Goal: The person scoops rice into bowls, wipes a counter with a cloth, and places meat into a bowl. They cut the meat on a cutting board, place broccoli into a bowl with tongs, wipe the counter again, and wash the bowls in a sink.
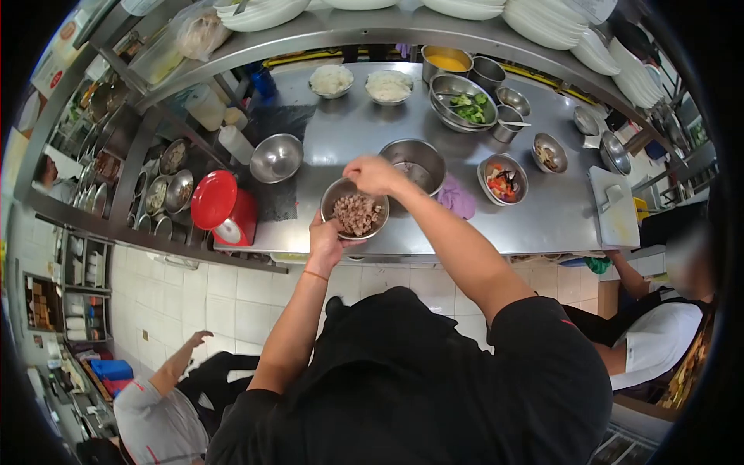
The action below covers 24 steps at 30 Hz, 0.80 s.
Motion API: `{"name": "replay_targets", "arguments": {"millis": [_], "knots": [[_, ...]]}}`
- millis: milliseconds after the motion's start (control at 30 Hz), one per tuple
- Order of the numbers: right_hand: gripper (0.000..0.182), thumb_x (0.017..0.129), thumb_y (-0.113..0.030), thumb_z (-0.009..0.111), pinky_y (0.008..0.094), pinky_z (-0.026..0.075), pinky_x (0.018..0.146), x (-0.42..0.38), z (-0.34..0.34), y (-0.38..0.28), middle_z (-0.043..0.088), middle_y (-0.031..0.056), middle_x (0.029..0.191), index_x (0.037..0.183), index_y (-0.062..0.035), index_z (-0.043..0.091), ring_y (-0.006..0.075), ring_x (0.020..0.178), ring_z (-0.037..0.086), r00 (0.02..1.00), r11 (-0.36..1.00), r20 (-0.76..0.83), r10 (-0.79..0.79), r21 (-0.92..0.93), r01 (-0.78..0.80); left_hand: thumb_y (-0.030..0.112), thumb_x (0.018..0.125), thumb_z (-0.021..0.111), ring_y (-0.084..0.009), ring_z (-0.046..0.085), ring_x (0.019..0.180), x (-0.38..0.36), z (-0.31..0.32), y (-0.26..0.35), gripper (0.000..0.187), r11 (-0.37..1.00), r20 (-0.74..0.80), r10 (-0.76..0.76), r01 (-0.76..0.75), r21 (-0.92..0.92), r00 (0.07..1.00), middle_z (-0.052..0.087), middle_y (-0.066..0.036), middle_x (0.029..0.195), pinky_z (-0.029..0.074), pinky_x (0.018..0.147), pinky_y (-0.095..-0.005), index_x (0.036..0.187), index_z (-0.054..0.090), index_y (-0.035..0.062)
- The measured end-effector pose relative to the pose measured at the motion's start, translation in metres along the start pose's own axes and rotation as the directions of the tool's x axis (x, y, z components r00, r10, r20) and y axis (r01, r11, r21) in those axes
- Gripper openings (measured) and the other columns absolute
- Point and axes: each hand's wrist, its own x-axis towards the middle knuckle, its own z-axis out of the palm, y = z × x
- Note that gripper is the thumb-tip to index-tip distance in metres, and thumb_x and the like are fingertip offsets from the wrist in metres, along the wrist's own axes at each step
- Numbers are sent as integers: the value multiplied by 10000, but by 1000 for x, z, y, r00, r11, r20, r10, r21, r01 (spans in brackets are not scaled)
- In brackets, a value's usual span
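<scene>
My left hand [326, 242] grips the near left side of a steel bowl [325, 203], which is tilted toward me at the table's front edge. Small chopped brown pieces that look like cooked meat [357, 214] fill much of it. Over the bowl's far rim is my right hand [372, 175], fingers curled together; whatever they hold is hidden. Just right of that hand stands a deep steel pot [416, 147] with a little residue inside. A purple cloth [456, 199] lies beside the pot.
A red scale [246, 217] and steel bowl [277, 157] are at left. Rice bowls [332, 81], a bowl of greens [470, 109] and a yellow-liquid pot [447, 62] stand behind; cut vegetables [504, 184] at right. Plates [542, 27] line the shelf. People [159, 418] [666, 341] stand either side.
</scene>
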Motion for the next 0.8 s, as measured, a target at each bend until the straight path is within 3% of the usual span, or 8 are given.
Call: {"name": "replay_targets", "arguments": {"millis": [33, 167, 400, 500, 600, 667, 733, 800], "knots": [[191, 834, -186, 652, 407, 534, 684, 0, -2, -3, 684, 163, 836, 890, -4, 657, 354, 779, 661, 976, 980, -138, -167, -131, 149, -139, 724, 381, -460, 602, 1091, -5, -2, 1, 697, 1000, -7, 24, -24, 14, 1000, 502, -232, 1291, 596, 753, -631, 1383, 336, 82], [232, 785, -115, 651, 425, 534, 818, -21, 0, -5, 679, 254, 961, 970, 25, 662, 433, 912, 654, 932, 958, -321, -168, -277, 77, -131, 720, 385, -436, 610, 1086, -25, -12, 0, 696, 991, 35, 123, -121, -61, 992, 504, -212, 1296, 606, 751, -600, 1383, 350, 79], [202, 782, -110, 635, 438, 503, 735, -17, 36, -9, 658, 268, 829, 893, 59, 647, 385, 790, 659, 976, 990, -169, -141, -36, 137, 284, 940, 481, -386, 591, 1153, -49, -42, 20, 534, 974, 85, 172, -157, -162, 981, 492, -165, 1363, 598, 805, -555, 1424, 337, 110], [277, 821, -128, 546, 441, 534, 705, -23, 66, -10, 682, 206, 788, 945, 92, 659, 287, 658, 674, 994, 952, -82, 73, 302, -45, 536, 994, 392, -358, 544, 1232, -42, -70, 27, 665, 973, 139, 22, 11, -232, 990, 466, -176, 1418, 556, 882, -570, 1456, 335, 62], [299, 858, -157, 515, 445, 528, 724, -35, 83, -29, 685, 203, 784, 937, 96, 653, 285, 656, 675, 949, 769, -18, 315, 591, -244, 481, 1016, 372, -379, 585, 1169, -22, -92, 28, 583, 983, 63, -74, 83, -162, 995, 491, -177, 1388, 591, 821, -532, 1445, 355, 87], [316, 894, -163, 477, 436, 556, 653, -29, 104, -20, 676, 224, 770, 946, 101, 643, 300, 676, 693, 946, 808, -83, 314, 547, -220, 452, 1022, 386, -380, 615, 1105, -11, -101, 23, 544, 999, -61, -39, 36, -40, 997, 505, -174, 1347, 608, 766, -498, 1425, 372, 86], [307, 911, -160, 474, 394, 578, 525, -10, 135, 10, 669, 240, 759, 948, 96, 638, 313, 672, 708, 759, 994, -643, 105, 68, -80, 422, 1028, 399, -381, 644, 1041, -1, -116, 14, 506, 997, -194, 15, 1, 81, 981, 520, -171, 1306, 624, 710, -463, 1405, 389, 85], [324, 924, -186, 471, 438, 572, 556, -4, 140, 15, 656, 295, 779, 920, 97, 629, 410, 705, 688, 697, 985, -697, 171, 127, -115, 365, 1022, 459, -344, 678, 886, 12, -139, 8, 459, 967, -233, 129, -71, 243, 964, 525, -156, 1198, 624, 597, -404, 1363, 406, 62]]}}
